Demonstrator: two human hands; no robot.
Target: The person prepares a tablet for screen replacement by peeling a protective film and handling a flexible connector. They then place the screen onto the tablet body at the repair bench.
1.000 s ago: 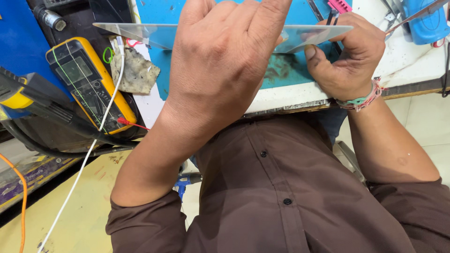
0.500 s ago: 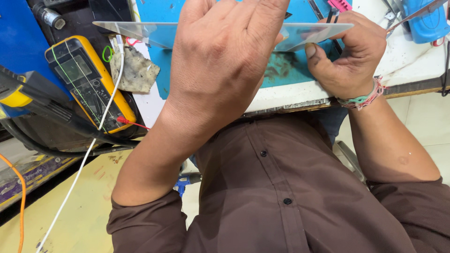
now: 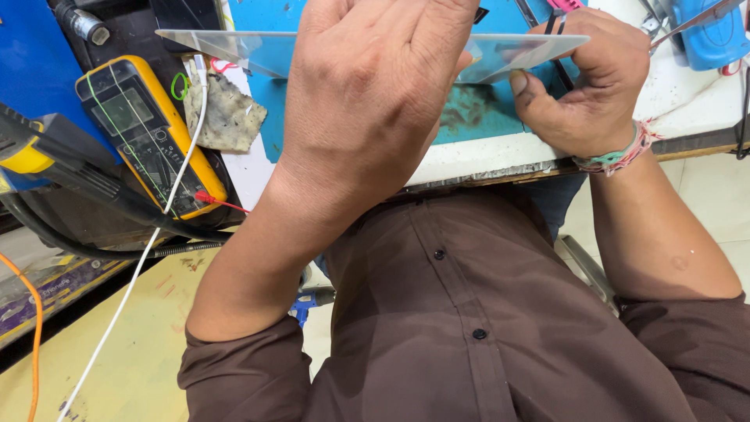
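Cluttered with tools, the white bench [image 3: 484,152] carries a blue mat [image 3: 500,117], and I use that mat as my landmark. Above it I hold a thin clear glass panel [image 3: 234,48], level and off the surface. My left hand [image 3: 375,101] is curled over its middle, though I cannot tell how the fingers close beneath. My right hand [image 3: 582,86] pinches the panel's right edge. I judge it light, stiff, slippery and brittle, so the edges are the place to hold. Left of the mat lie a yellow multimeter [image 3: 148,133] and a grey rag [image 3: 226,117]
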